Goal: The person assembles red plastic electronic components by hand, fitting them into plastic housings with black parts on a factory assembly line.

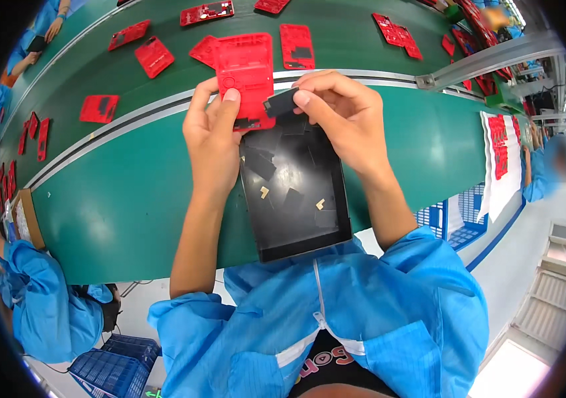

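Observation:
Upright in my left hand is a red plastic casing, its moulded inner side toward me, with the thumb over its left edge. A small dark patch shows at its lower end. My right hand pinches a black flat rectangular piece between thumb and fingers, close against the casing's lower right edge; I cannot tell if they touch. Below both hands lies a black shallow tray. In it are several thin dark pieces and small beige L-shaped bits.
Beyond a metal rail, a dark green conveyor belt carries several red casings. Blue crates stand at lower left and right. A white sheet with red parts hangs over the table's right end. Co-workers in blue sit nearby.

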A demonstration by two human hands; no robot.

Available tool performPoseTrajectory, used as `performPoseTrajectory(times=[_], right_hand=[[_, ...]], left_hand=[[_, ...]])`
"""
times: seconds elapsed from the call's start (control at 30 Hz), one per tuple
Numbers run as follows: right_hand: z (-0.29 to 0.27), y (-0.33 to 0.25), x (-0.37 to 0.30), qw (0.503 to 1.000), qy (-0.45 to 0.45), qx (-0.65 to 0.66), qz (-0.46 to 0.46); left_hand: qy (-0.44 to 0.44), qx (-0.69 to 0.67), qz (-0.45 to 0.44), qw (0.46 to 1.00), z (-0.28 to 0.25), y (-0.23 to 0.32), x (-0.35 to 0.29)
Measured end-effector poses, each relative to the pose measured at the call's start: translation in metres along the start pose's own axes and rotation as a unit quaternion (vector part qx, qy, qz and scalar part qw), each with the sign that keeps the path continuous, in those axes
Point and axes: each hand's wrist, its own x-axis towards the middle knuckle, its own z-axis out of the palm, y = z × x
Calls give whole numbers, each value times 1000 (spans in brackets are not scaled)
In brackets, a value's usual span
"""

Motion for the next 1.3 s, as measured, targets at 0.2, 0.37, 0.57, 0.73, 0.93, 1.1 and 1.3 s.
performPoseTrajectory(times=[0.2, 0.37, 0.57, 0.73, 0.93, 1.1, 1.3], right_hand=[[11, -8, -4, 996, 65, -49, 23], [10, -5, -5, 997, 67, -35, 25], [16, -5, -8, 996, 75, -3, 48], [14, 14, -5, 987, 95, -114, -64], [16, 12, -4, 973, 89, -183, -108], [19, 20, -3, 930, 74, -278, -229], [28, 22, -12, 935, 61, -253, -242]], left_hand=[[36, 2, 28, 999, 1, -3, -1], [8, 13, 46, 999, 4, -7, -2], [7, 47, 53, 997, 1, -7, -6], [5, 40, 47, 998, 0, -7, -4], [-1, 23, 38, 999, -3, -7, -2], [-20, 15, 35, 999, 6, -2, -4], [6, 59, 74, 996, 14, -5, -8]])
